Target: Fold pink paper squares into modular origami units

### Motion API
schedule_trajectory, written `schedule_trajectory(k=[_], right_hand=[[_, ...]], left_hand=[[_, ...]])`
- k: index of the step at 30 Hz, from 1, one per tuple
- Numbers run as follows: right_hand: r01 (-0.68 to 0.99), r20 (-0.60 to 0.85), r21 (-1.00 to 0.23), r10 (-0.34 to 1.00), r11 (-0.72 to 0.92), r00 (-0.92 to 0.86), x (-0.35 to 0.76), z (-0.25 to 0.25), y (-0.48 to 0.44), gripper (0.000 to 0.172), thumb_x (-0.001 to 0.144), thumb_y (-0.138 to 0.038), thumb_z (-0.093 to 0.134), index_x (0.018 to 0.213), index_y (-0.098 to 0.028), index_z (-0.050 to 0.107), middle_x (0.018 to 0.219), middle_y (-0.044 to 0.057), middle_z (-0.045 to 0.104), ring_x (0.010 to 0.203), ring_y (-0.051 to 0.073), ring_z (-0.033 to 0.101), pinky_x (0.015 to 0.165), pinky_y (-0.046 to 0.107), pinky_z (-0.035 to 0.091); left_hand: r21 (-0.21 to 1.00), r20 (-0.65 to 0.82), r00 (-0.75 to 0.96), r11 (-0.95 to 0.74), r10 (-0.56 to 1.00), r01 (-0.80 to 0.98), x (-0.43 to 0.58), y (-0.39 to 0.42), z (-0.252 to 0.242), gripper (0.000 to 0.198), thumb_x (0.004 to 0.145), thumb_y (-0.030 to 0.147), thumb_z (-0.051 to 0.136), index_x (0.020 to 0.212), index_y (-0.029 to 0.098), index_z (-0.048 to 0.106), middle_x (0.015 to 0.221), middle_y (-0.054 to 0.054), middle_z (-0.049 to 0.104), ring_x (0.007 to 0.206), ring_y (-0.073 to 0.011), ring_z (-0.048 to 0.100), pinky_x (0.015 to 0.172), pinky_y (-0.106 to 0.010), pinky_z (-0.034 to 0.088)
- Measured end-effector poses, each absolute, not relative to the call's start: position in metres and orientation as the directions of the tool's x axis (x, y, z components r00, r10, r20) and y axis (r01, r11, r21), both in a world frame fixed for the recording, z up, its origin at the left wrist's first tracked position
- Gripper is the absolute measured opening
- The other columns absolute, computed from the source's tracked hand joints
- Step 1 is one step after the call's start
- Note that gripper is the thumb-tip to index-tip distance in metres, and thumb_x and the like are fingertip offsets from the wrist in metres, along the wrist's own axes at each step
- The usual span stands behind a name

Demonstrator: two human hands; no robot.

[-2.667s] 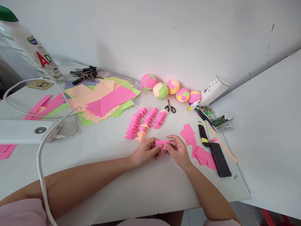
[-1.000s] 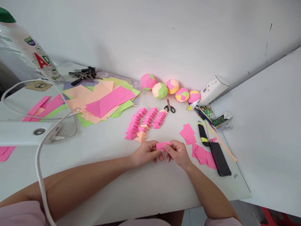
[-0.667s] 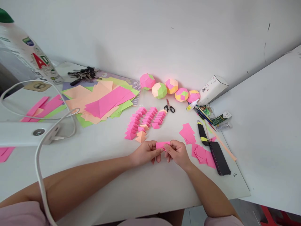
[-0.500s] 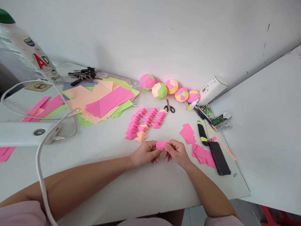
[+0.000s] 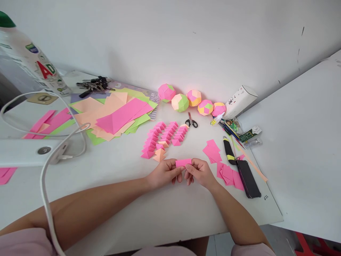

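Between my two hands, a small pink piece of folded paper (image 5: 183, 163) is held just above the table. My left hand (image 5: 166, 173) pinches its left end, thumb along the lower edge. At the right end my right hand (image 5: 200, 172) grips it, thumb pressed on the front. Beyond the hands stand rows of folded pink paper pieces (image 5: 151, 141), with a few peach ones (image 5: 159, 155) among them. Loose pink paper squares (image 5: 212, 151) lie right of my right hand, and more pink squares (image 5: 227, 174) lie nearer.
Scissors (image 5: 191, 121), paper balls (image 5: 180, 102), a white box (image 5: 241, 102), a cutter (image 5: 229, 150) and a black phone (image 5: 248, 178) lie beyond and right. Paper sheets (image 5: 125, 113), keys (image 5: 95, 84) and a bottle (image 5: 37, 60) are left. A white cable (image 5: 45, 192) crosses my left arm.
My right thumb has slid slightly left and down along the pink paper, showing more of its front. Both hands keep their hold; the rest stays in place.
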State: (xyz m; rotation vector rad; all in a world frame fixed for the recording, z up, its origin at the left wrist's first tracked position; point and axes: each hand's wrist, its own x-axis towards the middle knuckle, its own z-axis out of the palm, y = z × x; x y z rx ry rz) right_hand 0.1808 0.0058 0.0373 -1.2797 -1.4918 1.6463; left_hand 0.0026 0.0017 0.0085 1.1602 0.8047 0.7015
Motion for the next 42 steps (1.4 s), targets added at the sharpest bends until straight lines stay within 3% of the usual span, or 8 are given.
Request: schedule_trajectory(k=[8,19,28,33,36,39,42], right_hand=[[0.196,-0.283,-0.954,0.891,-0.225,-0.355,0.181,0.036,0.006,0.031,0.081,-0.04,0.057,0.065,-0.015,0.049,0.055,0.0,0.065,0.037,0.011,0.058,0.035,0.019,0.037],[0.175,-0.269,-0.962,0.844,-0.21,-0.464,0.184,0.031,0.008,0.019,0.082,-0.033,0.057,0.08,-0.014,0.057,0.064,0.002,0.065,0.048,0.012,0.062,0.044,0.022,0.044],[0.318,-0.314,-0.931,0.842,-0.182,-0.438,0.185,0.031,0.004,0.007,0.077,-0.016,0.053,0.081,-0.014,0.058,0.061,-0.001,0.062,0.047,0.011,0.061,0.043,0.02,0.044],[0.342,-0.323,-0.922,0.845,-0.18,-0.427,0.198,0.032,0.013,0.004,0.076,-0.016,0.052,0.072,-0.015,0.053,0.057,-0.002,0.061,0.043,0.011,0.06,0.042,0.021,0.044],[0.254,-0.271,-0.951,0.866,-0.175,-0.419,0.203,0.034,0.02,0.007,0.077,-0.019,0.052,0.071,-0.016,0.049,0.058,-0.001,0.061,0.045,0.012,0.06,0.041,0.02,0.043],[0.154,-0.223,-0.973,0.87,-0.172,-0.439,0.198,0.035,0.021,0.012,0.079,-0.028,0.055,0.08,-0.017,0.051,0.071,0.002,0.063,0.058,0.014,0.063,0.042,0.021,0.045],[0.225,-0.259,-0.96,0.835,-0.167,-0.485,0.189,0.034,0.015,0.02,0.079,-0.033,0.06,0.09,-0.016,0.056,0.079,0.004,0.064,0.064,0.014,0.063,0.048,0.022,0.047]], left_hand=[[0.953,-0.247,0.499,0.302,0.831,-0.03,0.004,0.002,0.011,0.037,0.077,0.047,0.057,0.06,0.018,0.04,0.061,-0.002,0.067,0.045,-0.009,0.052,0.045,-0.022,0.042],[0.967,-0.162,0.556,0.243,0.815,-0.075,0.003,0.002,0.017,0.025,0.081,0.037,0.053,0.068,0.016,0.053,0.05,0.002,0.056,0.045,-0.0082,0.047,0.045,-0.02,0.039],[0.952,-0.174,0.587,0.288,0.791,-0.106,0.002,0.002,0.01,0.022,0.08,0.035,0.055,0.069,0.016,0.054,0.049,0.003,0.055,0.045,-0.0079,0.046,0.047,-0.021,0.038],[0.954,-0.195,0.536,0.286,0.822,-0.092,0.002,0.002,0.01,0.024,0.079,0.038,0.055,0.068,0.017,0.051,0.044,0.004,0.053,0.045,-0.01,0.048,0.049,-0.022,0.039],[0.958,-0.191,0.515,0.274,0.836,-0.09,0.002,0.003,0.011,0.029,0.08,0.039,0.054,0.062,0.017,0.047,0.041,0.004,0.05,0.046,-0.0109,0.05,0.05,-0.023,0.039],[0.957,-0.187,0.523,0.275,0.832,-0.096,0.002,0.004,0.011,0.027,0.081,0.039,0.053,0.065,0.017,0.049,0.041,0.004,0.05,0.048,-0.0116,0.051,0.05,-0.023,0.039],[0.955,-0.172,0.547,0.275,0.82,-0.113,0.002,0.004,0.012,0.024,0.081,0.038,0.054,0.069,0.017,0.052,0.044,0.004,0.052,0.048,-0.011,0.051,0.05,-0.023,0.039]])
